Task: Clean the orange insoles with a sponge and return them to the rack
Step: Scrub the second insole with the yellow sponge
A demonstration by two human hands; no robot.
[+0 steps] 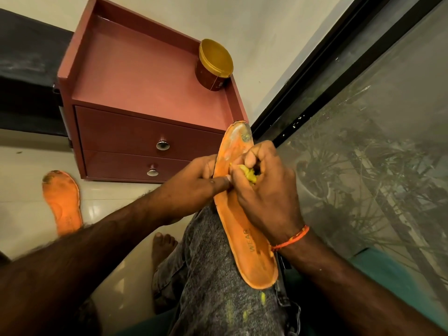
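Head view shows the right hand (264, 190) gripping a yellow sponge (249, 175) against an orange insole (240, 214) lying along the person's knee, the left hand (196, 185) pinching its left edge, and a second insole (63, 202) on the floor at left.

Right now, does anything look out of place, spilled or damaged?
Yes. The second insole lies on the floor, dark grime at its toe. Yellow flecks dot the jeans below the held insole, apparently from the sponge.
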